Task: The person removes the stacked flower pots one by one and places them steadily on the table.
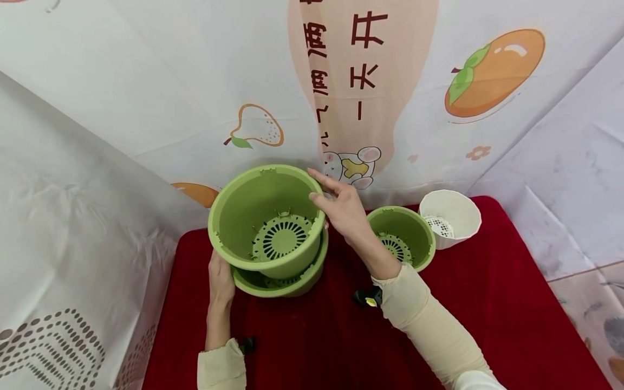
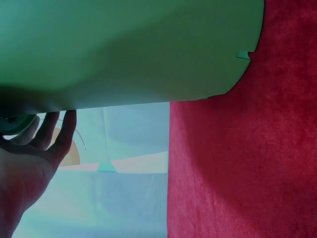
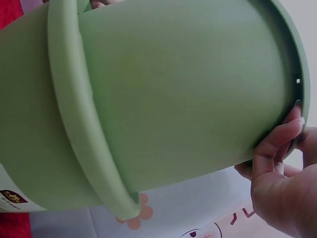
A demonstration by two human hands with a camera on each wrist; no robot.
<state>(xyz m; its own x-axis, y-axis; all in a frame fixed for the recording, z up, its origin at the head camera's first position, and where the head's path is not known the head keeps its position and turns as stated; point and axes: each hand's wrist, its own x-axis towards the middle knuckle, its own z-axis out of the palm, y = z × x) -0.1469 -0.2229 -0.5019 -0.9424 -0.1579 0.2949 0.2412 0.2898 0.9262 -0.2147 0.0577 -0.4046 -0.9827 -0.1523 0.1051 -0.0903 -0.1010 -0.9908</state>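
Note:
Two round green plastic flowerpots stand one partly inside the other. The upper green flowerpot [image 1: 239, 211] is tilted, its slotted bottom showing; the lower green flowerpot [image 1: 297, 288] surrounds its base. My right hand [image 1: 343, 212] grips the upper pot's rim on the right, thumb inside and fingers under the lip in the right wrist view. At the left side, my left hand [image 1: 221, 279] holds the lower pot near its rim. In the left wrist view its fingers [image 2: 63, 136] touch the green outer wall; its thumb is hidden there. A label [image 3: 17, 198] marks the lower pot's side.
Right of my hands, a smaller-looking green flowerpot [image 1: 418, 233] stands beside a white faceted pot [image 1: 463, 214] with a perforated bottom. A red cloth [image 1: 487, 303] covers the table. Behind it hangs a printed white curtain [image 1: 205, 81], close to the pots.

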